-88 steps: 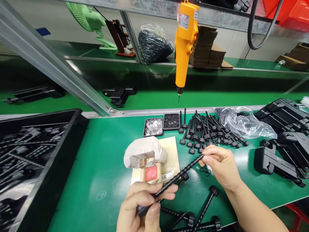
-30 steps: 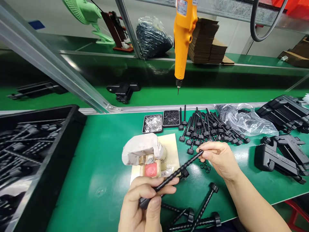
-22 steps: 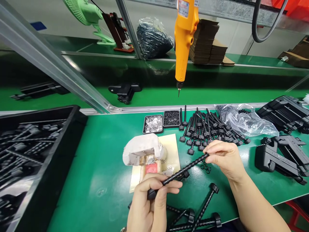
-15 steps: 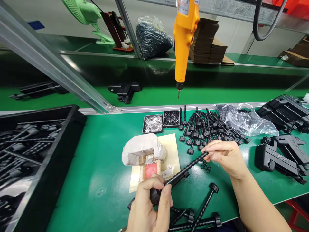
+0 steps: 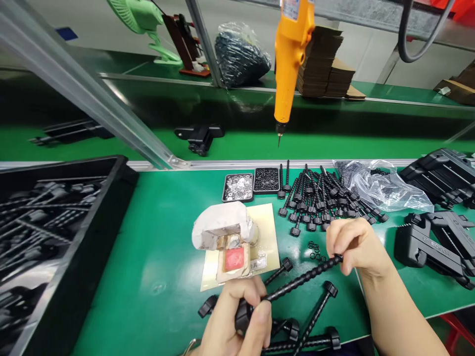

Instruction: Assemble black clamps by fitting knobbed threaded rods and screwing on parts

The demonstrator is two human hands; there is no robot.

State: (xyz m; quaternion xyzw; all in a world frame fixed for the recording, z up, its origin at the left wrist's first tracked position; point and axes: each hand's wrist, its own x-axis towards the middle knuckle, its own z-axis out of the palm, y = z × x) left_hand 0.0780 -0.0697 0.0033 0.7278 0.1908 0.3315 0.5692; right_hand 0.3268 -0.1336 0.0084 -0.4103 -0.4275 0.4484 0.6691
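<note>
My left hand is closed round the knob end of a black knob screw, whose spiral-ribbed shaft slants up to the right. At the shaft's far tip, my right hand pinches with thumb and fingers; whether a small ring is also between them I cannot make out. Several small black rings lie just left of my right hand. Beneath and around the held piece rest more loose knob screws. Behind my left hand is a white block fixture with a red pad, on a cream sheet.
An orange electric screwdriver hangs above the bench. Behind the hands are a tray of metal bits, a tray of black bits and a screw pile. A black bin stands left; black Bosch-marked parts lie right.
My right hand has moved right and down, bringing the screw's tip with it. My left hand has shifted slightly right and down. The whole view has moved a little.
</note>
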